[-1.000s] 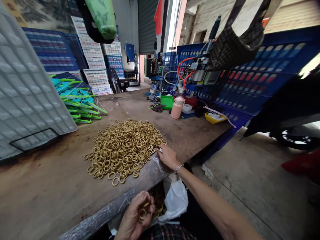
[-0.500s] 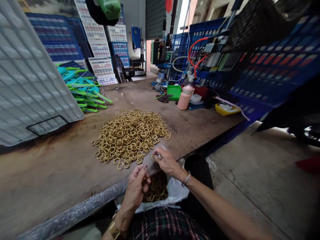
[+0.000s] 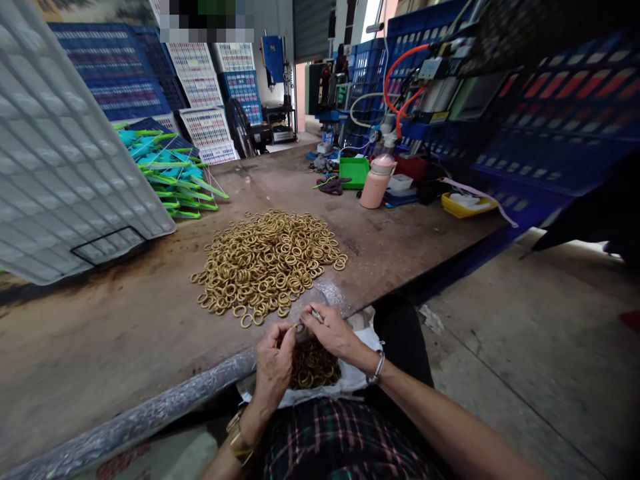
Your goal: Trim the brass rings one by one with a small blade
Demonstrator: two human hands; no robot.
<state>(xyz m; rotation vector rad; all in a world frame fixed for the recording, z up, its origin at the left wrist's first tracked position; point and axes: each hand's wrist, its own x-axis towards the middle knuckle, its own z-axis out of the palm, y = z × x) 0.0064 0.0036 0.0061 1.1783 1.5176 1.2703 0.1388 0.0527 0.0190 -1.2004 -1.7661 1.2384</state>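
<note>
My left hand (image 3: 274, 357) is closed in a pinch on a brass-coloured ring (image 3: 299, 327) in front of the table edge. Close beside it, the fingers of my right hand (image 3: 334, 333) are bent around a small silvery metal tool (image 3: 317, 315), its tip hidden near the ring. The two hands almost touch. Beyond them a pile of similar rings (image 3: 273, 257) lies on the table. Under my hands, more rings (image 3: 315, 367) fill a white sack (image 3: 363, 373) at my lap.
A white plastic crate (image 3: 65, 167) leans at the left, with green and turquoise plastic pieces (image 3: 173, 173) behind it. A pink bottle (image 3: 376, 185), a green tray (image 3: 353, 173) and a yellow dish (image 3: 465, 205) stand at the back right. Blue crates (image 3: 540, 143) rise beyond.
My hands have come together, the right one bringing its ring to the left fingertips. The whole view has shifted slightly.
</note>
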